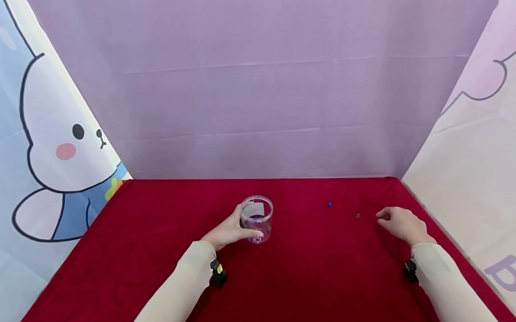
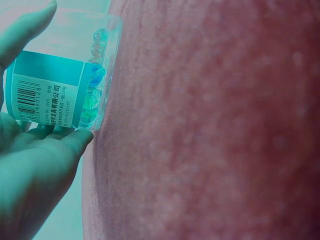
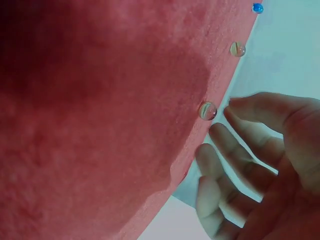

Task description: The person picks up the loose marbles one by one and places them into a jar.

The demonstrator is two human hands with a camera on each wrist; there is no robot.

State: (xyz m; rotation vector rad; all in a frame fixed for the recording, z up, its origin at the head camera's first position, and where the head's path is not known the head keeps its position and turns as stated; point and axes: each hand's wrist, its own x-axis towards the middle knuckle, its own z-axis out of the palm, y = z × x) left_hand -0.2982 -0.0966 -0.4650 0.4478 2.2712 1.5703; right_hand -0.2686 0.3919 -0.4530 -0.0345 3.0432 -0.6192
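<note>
My left hand [image 1: 227, 232] grips a clear plastic jar [image 1: 265, 225] standing on the red cloth, with thumb and fingers round its sides. In the left wrist view, the jar carries a barcode label [image 2: 50, 97], and several glass marbles [image 2: 91, 102] lie at its bottom. Over at the right, my right hand [image 1: 403, 224] is low over the cloth with loosely bent fingers and nothing visible in them. Its fingertips are close to a clear marble [image 3: 208, 111]. A second clear marble [image 3: 238, 49] and a blue marble [image 3: 257, 8] lie farther off.
A red cloth [image 1: 308, 275] covers the table. Behind its far edge hangs a purple curtain [image 1: 254, 93]. Printed cloth walls [image 1: 67, 122] stand on the left and right sides.
</note>
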